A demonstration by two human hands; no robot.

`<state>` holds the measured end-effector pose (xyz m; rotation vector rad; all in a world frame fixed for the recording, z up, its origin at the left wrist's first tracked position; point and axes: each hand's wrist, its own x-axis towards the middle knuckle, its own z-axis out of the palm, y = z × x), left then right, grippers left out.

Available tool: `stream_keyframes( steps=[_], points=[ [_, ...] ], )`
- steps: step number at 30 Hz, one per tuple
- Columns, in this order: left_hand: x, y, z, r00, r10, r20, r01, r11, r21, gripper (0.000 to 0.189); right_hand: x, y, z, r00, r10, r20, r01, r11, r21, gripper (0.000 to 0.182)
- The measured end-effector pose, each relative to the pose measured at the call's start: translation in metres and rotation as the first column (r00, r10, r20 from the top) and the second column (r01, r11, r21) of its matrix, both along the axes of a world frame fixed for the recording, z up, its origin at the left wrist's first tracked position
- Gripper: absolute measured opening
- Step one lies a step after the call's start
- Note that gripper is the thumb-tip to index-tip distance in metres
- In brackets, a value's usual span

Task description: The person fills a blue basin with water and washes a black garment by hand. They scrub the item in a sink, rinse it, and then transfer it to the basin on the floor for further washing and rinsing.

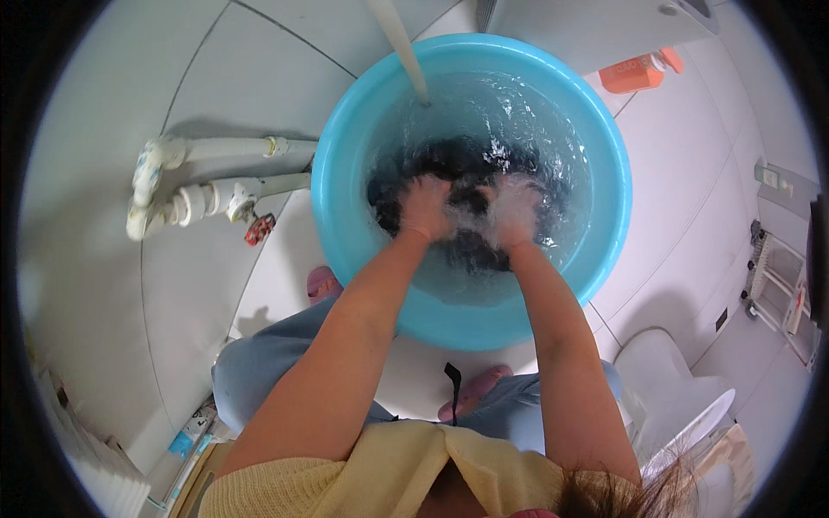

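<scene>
A large turquoise plastic basin (pixel 612 188) stands on the tiled floor before me, holding water. Dark fabric (pixel 476 154) lies in the water, its outline broken by ripples and glints. Both hands are in the basin, wet to about the wrists. My left hand (pixel 427 206) rests on the left part of the fabric. To its right, my right hand (pixel 513 208) is against the same fabric, blurred by splashing water. Water and fabric hide the fingertips, so whether either hand grips the fabric is unclear. A pale hose (pixel 396 35) comes down over the far rim, its end at the water.
White pipes (pixel 227 149) with a red valve handle (pixel 260 229) run along the left wall. An orange pump bottle (pixel 631 74) is beyond the basin at right. A white toilet (pixel 660 388) stands at lower right, near a wheeled rack (pixel 777 275). Pink slippers (pixel 476 392) are on my feet.
</scene>
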<state>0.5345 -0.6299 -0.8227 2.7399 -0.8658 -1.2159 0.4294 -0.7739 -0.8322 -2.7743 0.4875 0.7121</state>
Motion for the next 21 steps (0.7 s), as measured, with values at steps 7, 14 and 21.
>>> stream_keyframes(
  steps=[7,14,21],
  points=[
    [0.023,-0.029,0.019,0.988,-0.084,0.129,0.089,0.995,-0.034,0.051,0.030,-0.012,0.010,0.946,-0.181,0.269,0.179,0.983,0.032,0.053],
    [0.056,-0.025,0.022,0.427,0.556,-0.713,-0.869,0.471,-0.152,0.053,0.023,-0.054,0.021,0.523,-0.851,-0.035,0.603,0.341,0.721,0.048],
    [0.039,0.014,0.169,0.641,0.650,-0.407,-0.729,0.351,-0.588,0.059,-0.032,-0.046,0.191,0.468,-0.882,0.061,0.360,0.253,0.898,0.044]
  ],
)
